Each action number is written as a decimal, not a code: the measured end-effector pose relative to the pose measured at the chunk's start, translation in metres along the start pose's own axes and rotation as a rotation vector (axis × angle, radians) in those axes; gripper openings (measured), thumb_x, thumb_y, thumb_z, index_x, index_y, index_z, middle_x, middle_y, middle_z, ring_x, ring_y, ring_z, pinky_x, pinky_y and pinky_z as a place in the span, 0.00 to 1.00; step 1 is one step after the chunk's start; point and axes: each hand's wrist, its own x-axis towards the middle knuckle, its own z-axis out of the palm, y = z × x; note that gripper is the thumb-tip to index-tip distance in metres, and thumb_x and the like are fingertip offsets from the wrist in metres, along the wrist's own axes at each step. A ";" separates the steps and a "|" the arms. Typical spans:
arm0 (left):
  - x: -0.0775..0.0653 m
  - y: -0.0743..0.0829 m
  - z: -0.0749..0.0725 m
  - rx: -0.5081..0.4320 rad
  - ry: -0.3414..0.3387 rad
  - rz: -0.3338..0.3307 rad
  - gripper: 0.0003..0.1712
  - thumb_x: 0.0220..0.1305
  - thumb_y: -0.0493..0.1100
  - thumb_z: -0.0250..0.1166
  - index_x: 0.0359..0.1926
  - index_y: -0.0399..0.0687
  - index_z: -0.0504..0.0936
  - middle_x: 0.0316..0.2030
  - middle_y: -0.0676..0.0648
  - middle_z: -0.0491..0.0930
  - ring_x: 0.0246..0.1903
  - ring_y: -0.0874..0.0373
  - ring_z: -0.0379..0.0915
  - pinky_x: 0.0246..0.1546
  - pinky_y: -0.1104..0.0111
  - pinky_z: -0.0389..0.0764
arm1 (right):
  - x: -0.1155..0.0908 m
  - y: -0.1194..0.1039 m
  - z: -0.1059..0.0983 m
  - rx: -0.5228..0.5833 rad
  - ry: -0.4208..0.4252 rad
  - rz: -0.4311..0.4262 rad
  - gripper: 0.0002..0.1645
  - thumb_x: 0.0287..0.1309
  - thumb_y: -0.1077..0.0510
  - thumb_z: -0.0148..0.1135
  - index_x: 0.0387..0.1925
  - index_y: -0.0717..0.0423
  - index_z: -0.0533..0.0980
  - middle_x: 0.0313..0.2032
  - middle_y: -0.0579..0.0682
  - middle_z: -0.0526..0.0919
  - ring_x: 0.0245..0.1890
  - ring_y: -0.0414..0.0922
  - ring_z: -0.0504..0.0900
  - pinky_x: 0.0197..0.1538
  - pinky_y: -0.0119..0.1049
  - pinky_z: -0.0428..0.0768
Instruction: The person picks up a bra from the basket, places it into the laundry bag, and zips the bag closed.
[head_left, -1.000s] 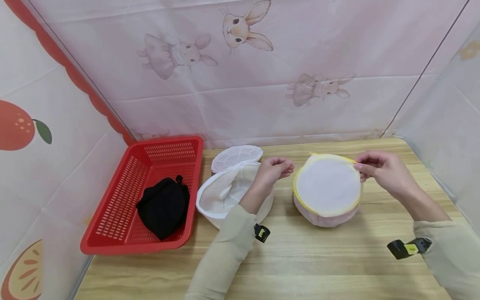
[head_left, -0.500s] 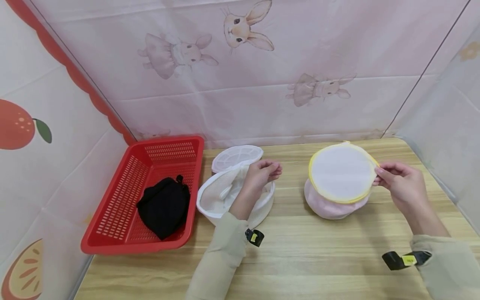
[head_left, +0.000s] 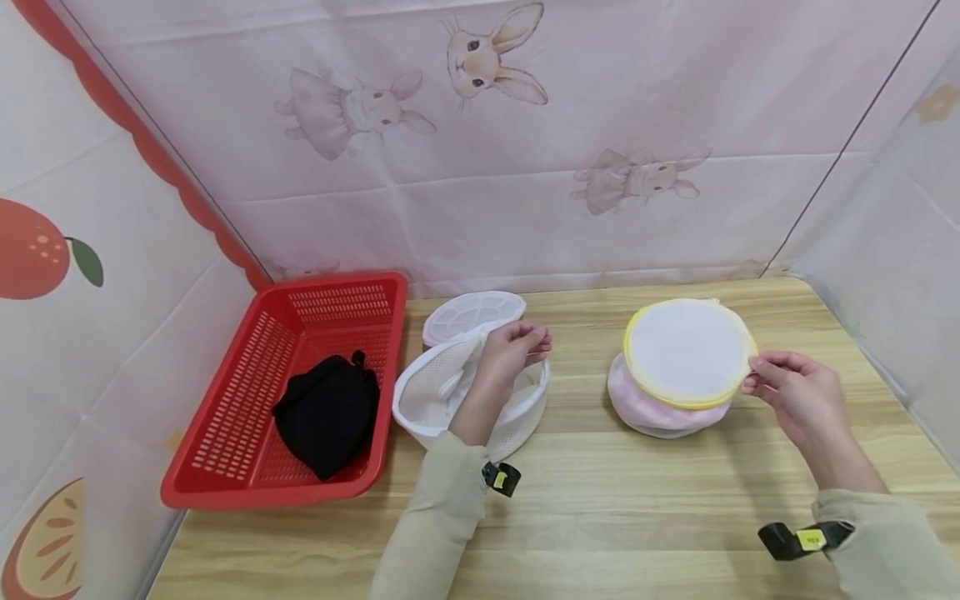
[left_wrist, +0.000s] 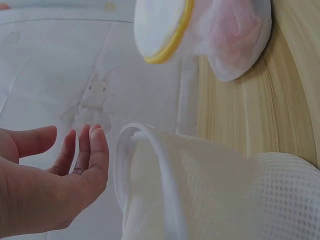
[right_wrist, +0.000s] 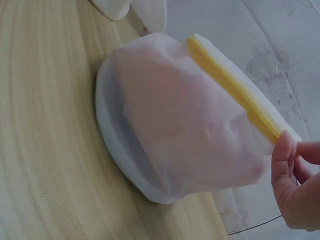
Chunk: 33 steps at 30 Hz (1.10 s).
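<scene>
A round white mesh laundry bag [head_left: 690, 354] with a yellow zip edge stands on the table at right. Pink cloth [right_wrist: 165, 100] shows through its sheer side. My right hand [head_left: 802, 396] pinches the yellow rim between thumb and fingers, and the top is lifted and tilted above the base. My left hand [head_left: 508, 358] holds nothing; in the left wrist view its fingers are loosely bent, with the thumb apart. It hovers over an open cream-white mesh laundry bag [left_wrist: 210, 185], whose near side the forearm partly covers in the head view.
A red plastic basket [head_left: 225, 400] at left has a black cloth bag [head_left: 327, 417] inside. Behind the cream bag lies another pale, ribbed mesh bag [head_left: 472, 315]. A patterned cloth wall [head_left: 480, 225] rises at the back of the wooden table [head_left: 600, 517].
My right hand has drawn the yellow-edged bag to the right, its top lifted and then lowered slightly. My left hand has moved away leftward, over the cream bag.
</scene>
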 end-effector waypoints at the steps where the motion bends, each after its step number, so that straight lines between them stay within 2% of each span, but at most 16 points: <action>1: 0.000 0.000 -0.001 0.002 0.000 -0.001 0.09 0.62 0.33 0.57 0.40 0.29 0.76 0.30 0.44 0.78 0.33 0.53 0.77 0.41 0.66 0.78 | 0.007 0.008 -0.009 -0.030 0.009 0.005 0.06 0.51 0.66 0.64 0.33 0.63 0.78 0.29 0.52 0.81 0.24 0.46 0.80 0.30 0.36 0.81; 3: -0.001 0.000 -0.002 0.007 0.000 0.000 0.09 0.62 0.33 0.57 0.40 0.29 0.76 0.30 0.44 0.78 0.32 0.55 0.77 0.40 0.67 0.79 | 0.022 0.025 -0.026 -0.099 0.029 0.006 0.10 0.50 0.63 0.66 0.36 0.62 0.78 0.30 0.51 0.81 0.24 0.45 0.80 0.30 0.36 0.81; 6: -0.002 -0.001 -0.005 0.010 0.000 0.008 0.09 0.62 0.33 0.57 0.40 0.29 0.76 0.30 0.44 0.78 0.31 0.56 0.77 0.39 0.68 0.79 | 0.043 0.050 -0.051 -0.140 0.048 0.003 0.15 0.49 0.59 0.68 0.39 0.62 0.77 0.31 0.51 0.80 0.25 0.44 0.80 0.28 0.35 0.81; 9: -0.002 -0.002 -0.006 0.006 -0.002 0.016 0.09 0.62 0.33 0.56 0.40 0.28 0.75 0.29 0.45 0.77 0.31 0.57 0.76 0.39 0.68 0.79 | 0.048 0.058 -0.059 -0.148 0.030 0.006 0.16 0.49 0.58 0.68 0.40 0.61 0.76 0.30 0.51 0.80 0.25 0.43 0.80 0.27 0.35 0.81; 11: -0.002 -0.003 -0.007 -0.002 -0.006 0.022 0.09 0.63 0.32 0.56 0.40 0.28 0.75 0.29 0.45 0.77 0.30 0.57 0.76 0.39 0.68 0.79 | 0.042 0.053 -0.054 -0.146 0.011 0.025 0.13 0.50 0.58 0.67 0.38 0.59 0.78 0.28 0.49 0.80 0.25 0.43 0.80 0.27 0.34 0.80; 14: -0.003 -0.003 -0.009 -0.016 -0.012 0.031 0.09 0.63 0.32 0.56 0.40 0.27 0.75 0.29 0.45 0.77 0.29 0.58 0.76 0.39 0.68 0.79 | 0.022 0.035 -0.033 -0.229 -0.009 0.050 0.05 0.54 0.58 0.63 0.33 0.55 0.78 0.27 0.48 0.80 0.24 0.42 0.79 0.28 0.34 0.80; 16: -0.004 -0.003 -0.009 -0.024 -0.017 0.041 0.09 0.63 0.32 0.56 0.40 0.26 0.75 0.28 0.45 0.77 0.29 0.59 0.76 0.39 0.67 0.79 | 0.009 0.022 -0.016 -0.262 0.016 0.070 0.04 0.55 0.59 0.63 0.31 0.56 0.78 0.25 0.49 0.79 0.23 0.42 0.78 0.26 0.34 0.80; 18: -0.005 -0.003 -0.010 -0.029 -0.019 0.046 0.09 0.63 0.31 0.56 0.40 0.26 0.74 0.28 0.45 0.77 0.28 0.60 0.75 0.40 0.67 0.79 | -0.005 0.011 0.000 -0.314 0.023 0.083 0.04 0.56 0.60 0.61 0.28 0.55 0.78 0.23 0.48 0.78 0.22 0.42 0.77 0.25 0.33 0.79; 22: -0.006 0.000 -0.011 -0.031 -0.019 0.048 0.08 0.63 0.31 0.55 0.40 0.26 0.74 0.28 0.46 0.76 0.29 0.60 0.75 0.40 0.67 0.79 | -0.023 -0.006 0.020 -0.291 0.008 0.114 0.08 0.56 0.61 0.60 0.22 0.54 0.78 0.20 0.47 0.77 0.19 0.40 0.75 0.22 0.30 0.78; 26: -0.008 0.003 -0.012 -0.021 -0.017 0.052 0.09 0.63 0.31 0.54 0.40 0.26 0.74 0.29 0.45 0.76 0.31 0.58 0.75 0.41 0.66 0.78 | -0.021 -0.008 0.017 -0.288 -0.015 0.123 0.08 0.57 0.61 0.59 0.22 0.53 0.78 0.20 0.46 0.77 0.19 0.39 0.75 0.23 0.30 0.78; 32: -0.009 0.008 -0.015 0.011 -0.001 0.067 0.08 0.63 0.32 0.55 0.40 0.28 0.75 0.30 0.43 0.78 0.30 0.58 0.76 0.39 0.68 0.79 | -0.006 0.002 -0.001 -0.310 -0.024 0.129 0.06 0.55 0.57 0.62 0.26 0.54 0.77 0.22 0.46 0.78 0.20 0.40 0.76 0.24 0.32 0.79; 33: -0.009 0.008 -0.016 0.015 0.003 0.072 0.08 0.63 0.32 0.55 0.40 0.28 0.75 0.31 0.43 0.78 0.30 0.59 0.76 0.39 0.67 0.79 | 0.000 0.009 -0.009 -0.307 -0.019 0.126 0.07 0.54 0.55 0.63 0.27 0.54 0.77 0.22 0.46 0.78 0.20 0.40 0.76 0.24 0.33 0.79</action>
